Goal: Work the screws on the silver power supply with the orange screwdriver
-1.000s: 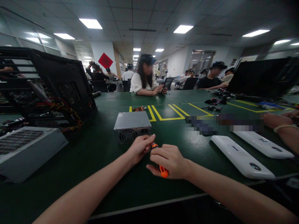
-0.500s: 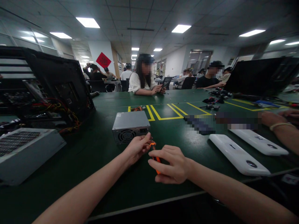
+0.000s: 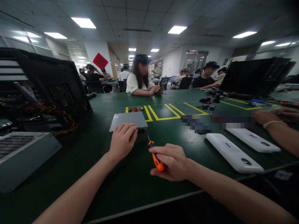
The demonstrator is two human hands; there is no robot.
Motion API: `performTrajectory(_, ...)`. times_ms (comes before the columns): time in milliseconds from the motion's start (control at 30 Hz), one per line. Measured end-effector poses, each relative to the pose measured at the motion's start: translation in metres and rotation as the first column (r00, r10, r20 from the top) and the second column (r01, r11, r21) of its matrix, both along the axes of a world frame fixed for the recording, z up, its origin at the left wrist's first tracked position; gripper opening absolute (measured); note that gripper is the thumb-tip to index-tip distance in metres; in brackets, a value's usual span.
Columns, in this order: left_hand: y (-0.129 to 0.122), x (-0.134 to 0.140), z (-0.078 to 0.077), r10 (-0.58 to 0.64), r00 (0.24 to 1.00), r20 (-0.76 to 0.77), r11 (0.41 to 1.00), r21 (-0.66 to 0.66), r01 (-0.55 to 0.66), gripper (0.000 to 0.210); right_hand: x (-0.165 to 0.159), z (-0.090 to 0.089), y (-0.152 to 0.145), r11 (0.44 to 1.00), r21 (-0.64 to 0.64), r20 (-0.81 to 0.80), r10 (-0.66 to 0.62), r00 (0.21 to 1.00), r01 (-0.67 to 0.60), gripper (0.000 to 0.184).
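A grey computer power supply [image 3: 128, 117] sits on the green table in front of me. My left hand [image 3: 123, 138] rests against its front, fingers bent over the top edge and covering the fan side. In my right hand [image 3: 171, 161] is a screwdriver [image 3: 157, 161] with an orange and black handle, held between thumb and fingers. Its thin shaft slants up and left, the tip at the power supply's front right corner. Whether the tip sits in a screw is too small to tell. A bundle of cables [image 3: 135, 109] lies behind the power supply.
At left stand an open black computer case [image 3: 70, 90] and a second power supply [image 3: 30, 155]. Two white devices [image 3: 233, 152] lie at right, near another person's hands [image 3: 268, 118]. Yellow tape [image 3: 163, 118] marks the table [image 3: 98, 193]. A person [image 3: 142, 77] sits opposite.
My left hand has left the screwdriver's tip area and moved left onto the power supply. The screwdriver's shaft now shows, pointing at the power supply's corner.
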State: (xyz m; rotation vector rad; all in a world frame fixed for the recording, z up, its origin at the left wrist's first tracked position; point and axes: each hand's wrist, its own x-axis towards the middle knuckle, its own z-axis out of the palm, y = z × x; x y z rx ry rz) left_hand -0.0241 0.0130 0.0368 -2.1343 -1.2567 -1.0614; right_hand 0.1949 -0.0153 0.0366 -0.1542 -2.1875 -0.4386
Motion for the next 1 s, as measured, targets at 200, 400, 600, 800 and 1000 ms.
performTrajectory(200, 0.006, -0.01, -0.003, 0.053, 0.998, -0.024, 0.998, -0.035, -0.054, 0.024, 0.001, 0.006, -0.012, 0.955, 0.099, 0.159, -0.293, 0.943, 0.28, 0.018)
performTrajectory(400, 0.005, -0.011, -0.002, 0.051, 0.998, -0.027, 0.997, -0.056, -0.052, 0.023, -0.006, 0.015, -0.032, 0.88, 0.185, 0.175, -0.467, 0.867, 0.437, 0.023)
performTrajectory(600, 0.004, -0.01, -0.001, 0.065, 0.998, -0.022, 0.995, -0.069, -0.066, 0.023, -0.017, 0.02, -0.041, 0.779, 0.188, 0.162, -0.625, 0.764, 0.598, 0.018)
performTrajectory(800, 0.004, -0.009, 0.001, 0.068, 0.997, -0.022, 0.994, -0.081, -0.07, 0.023, -0.022, 0.024, -0.046, 0.775, 0.23, 0.186, -0.629, 0.755, 0.589, 0.029)
performTrajectory(1000, 0.002, -0.009, 0.001, 0.067, 0.997, -0.031, 0.993, -0.1, -0.07, 0.024, -0.02, 0.025, -0.047, 0.7, 0.221, 0.159, -0.713, 0.683, 0.679, 0.025)
